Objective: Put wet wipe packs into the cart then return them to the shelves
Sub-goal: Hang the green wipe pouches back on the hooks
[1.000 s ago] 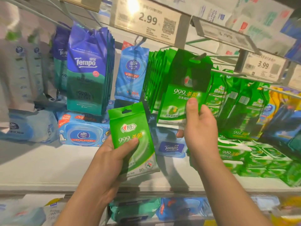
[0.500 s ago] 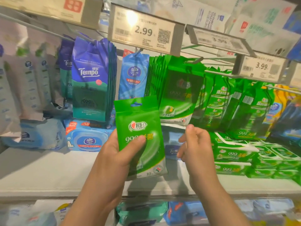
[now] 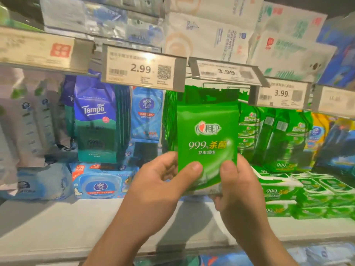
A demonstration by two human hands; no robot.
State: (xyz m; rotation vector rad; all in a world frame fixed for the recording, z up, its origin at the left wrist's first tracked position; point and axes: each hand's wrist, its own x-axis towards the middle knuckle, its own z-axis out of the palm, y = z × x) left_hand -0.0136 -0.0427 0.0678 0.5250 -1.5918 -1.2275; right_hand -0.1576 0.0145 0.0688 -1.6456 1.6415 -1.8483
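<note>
The green wipe pack (image 3: 207, 143) has risen to the hanging green row, and the right hand (image 3: 238, 189), empty a moment ago, now pinches it alongside the left hand (image 3: 163, 189).

Materials and finishes: hanging wipe display

The green wet wipe pack (image 3: 207, 139) is glossy plastic film, smooth, with a bright sheen across its lower front. The blue Tempo pack (image 3: 96, 120) and the light blue Vinda pack (image 3: 147, 114) are similar soft plastic film with a duller sheen. The price tags (image 3: 141, 69) are matt paper cards behind clear plastic holders with grey frames. The shelf (image 3: 57, 223) has a smooth, matt, pale grey surface. The upper-shelf packs (image 3: 211, 35) are wrapped in thin, crinkled, semi-gloss plastic.
</note>
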